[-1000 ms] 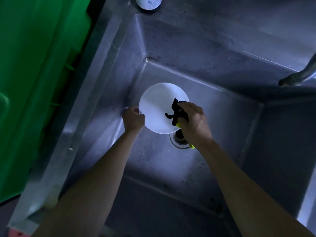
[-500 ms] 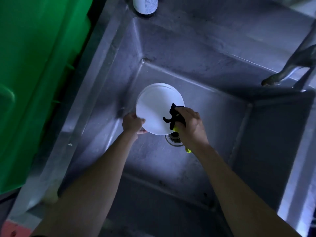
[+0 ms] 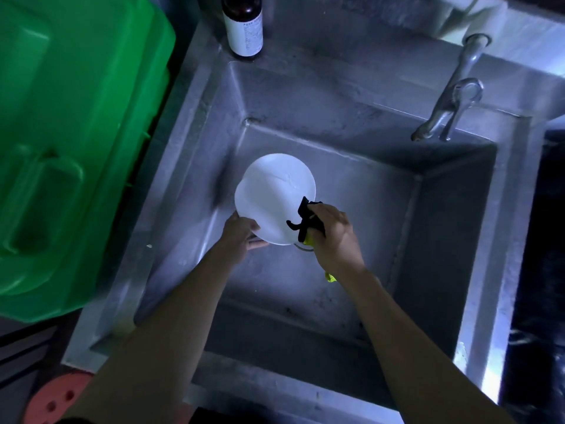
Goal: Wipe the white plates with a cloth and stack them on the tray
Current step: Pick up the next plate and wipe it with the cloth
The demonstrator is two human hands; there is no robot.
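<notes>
Because the light is so dim, much of the steel sink (image 3: 443, 228) is murky to me, and the drain shows only as a thin metal arc just under the near edge of the white plate (image 3: 272, 197), the rest hidden behind the plate and my right hand (image 3: 334, 240). The cloth (image 3: 305, 221) is mostly buried in that fist: I can make out dark folds poking from my knuckles onto the plate's right near rim, and a bright yellow-green scrap showing again below my wrist. My left hand (image 3: 241, 232) hides its own fingertips under the plate, so I cannot tell how many are beneath it. Both my forearms reach forward from the sink's near edge into the basin, converging over its middle. My left hand grips the plate's near left rim, fingers curled under, holding it tilted above the sink floor. My right hand is closed tight round the cloth and presses it against the plate's face. On the sink's far left corner stands a dark bottle (image 3: 243, 26) with a pale label, its top cut off by the frame; a tap (image 3: 449, 96) leans over the far right edge. A green plastic bin (image 3: 70, 142) sits beside the left rim.
</notes>
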